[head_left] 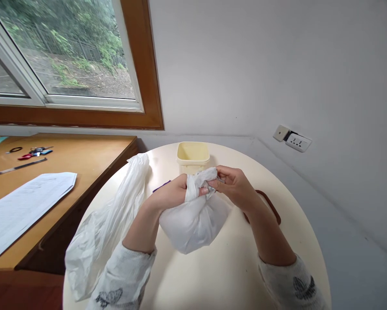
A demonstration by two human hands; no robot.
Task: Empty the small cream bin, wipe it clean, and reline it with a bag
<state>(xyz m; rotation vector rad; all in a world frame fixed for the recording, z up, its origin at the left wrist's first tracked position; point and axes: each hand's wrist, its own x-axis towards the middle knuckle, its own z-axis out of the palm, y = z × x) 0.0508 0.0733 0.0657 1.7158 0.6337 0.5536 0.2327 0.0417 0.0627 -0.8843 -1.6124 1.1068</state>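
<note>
I have the filled bag (193, 226) between the side edges of the table (217, 277), left hand (172, 193) curled closed round its neck, right hand (234, 184) pinching its top; I'd tighten gently, short of the tub (193, 166) by the far edge.

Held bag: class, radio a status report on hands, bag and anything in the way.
Left hand gripping bag at neck, right hand pinching its top. Bag gathered above, bulging below. Tub beyond, other bag lying left; nothing seen blocking.
</note>
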